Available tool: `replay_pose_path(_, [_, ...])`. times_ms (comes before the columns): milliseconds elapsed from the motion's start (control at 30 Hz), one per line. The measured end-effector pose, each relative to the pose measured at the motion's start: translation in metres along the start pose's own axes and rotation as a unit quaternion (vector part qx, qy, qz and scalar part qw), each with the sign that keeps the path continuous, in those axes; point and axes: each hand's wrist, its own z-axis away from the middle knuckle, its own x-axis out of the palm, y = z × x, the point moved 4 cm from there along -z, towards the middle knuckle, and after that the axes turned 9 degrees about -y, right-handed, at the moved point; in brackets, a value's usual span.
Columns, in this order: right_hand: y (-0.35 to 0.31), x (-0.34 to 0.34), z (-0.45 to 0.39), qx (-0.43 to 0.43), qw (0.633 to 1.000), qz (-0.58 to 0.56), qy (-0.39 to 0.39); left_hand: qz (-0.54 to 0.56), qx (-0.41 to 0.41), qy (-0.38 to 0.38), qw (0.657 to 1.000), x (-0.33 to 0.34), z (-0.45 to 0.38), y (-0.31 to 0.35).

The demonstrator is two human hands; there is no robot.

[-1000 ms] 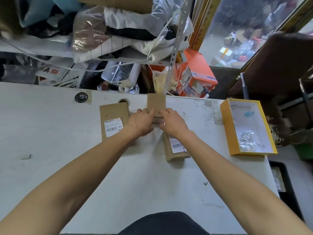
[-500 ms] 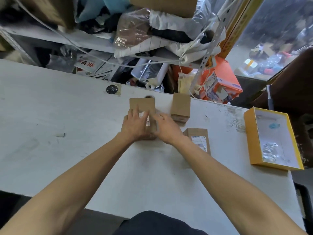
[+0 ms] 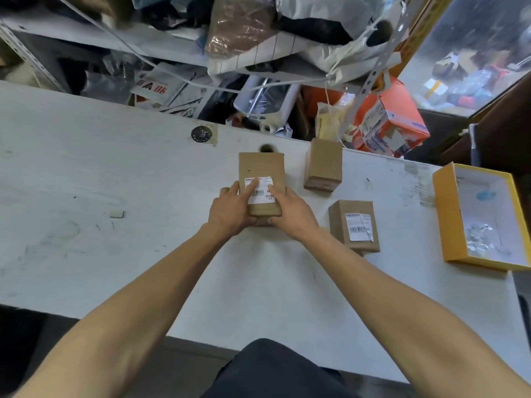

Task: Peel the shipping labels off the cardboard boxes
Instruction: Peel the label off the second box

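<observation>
A cardboard box (image 3: 261, 171) with its shipping label (image 3: 263, 191) is being held at the frame's centre on the white worktop (image 3: 86, 173), clasped between the left hand (image 3: 230, 209) and right hand (image 3: 293, 211). Left fingers (image 3: 250, 188) are being laid across the label, while the right-hand grip is being curled around the box's right edge. Right of it, a second labelled box (image 3: 355, 225) and a plain box (image 3: 324, 165) are being left untouched.

Left hand (image 3: 230, 209) covered the lower-left part of the label (image 3: 263, 188) on the held box (image 3: 261, 185); its print was too small to read. Box's near end sat hidden behind both hands. Yellow tray (image 3: 448, 225) was clipped by the right edge. Shelf clutter (image 3: 258, 38) was cut off at top.
</observation>
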Motion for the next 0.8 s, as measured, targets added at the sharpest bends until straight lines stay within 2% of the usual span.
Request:
replay_pose_path(467, [0.05,0.034,0.14,0.036,0.998,-0.029,0.045,-0.051,0.064,0.026,0.996,0.061,0.096,0.075])
replay_pose_path(800, [0.086,0.098,0.242,0.06,0.997,-0.046,-0.004,-0.059,0.078,-0.01,0.995,0.142,0.186,0.117])
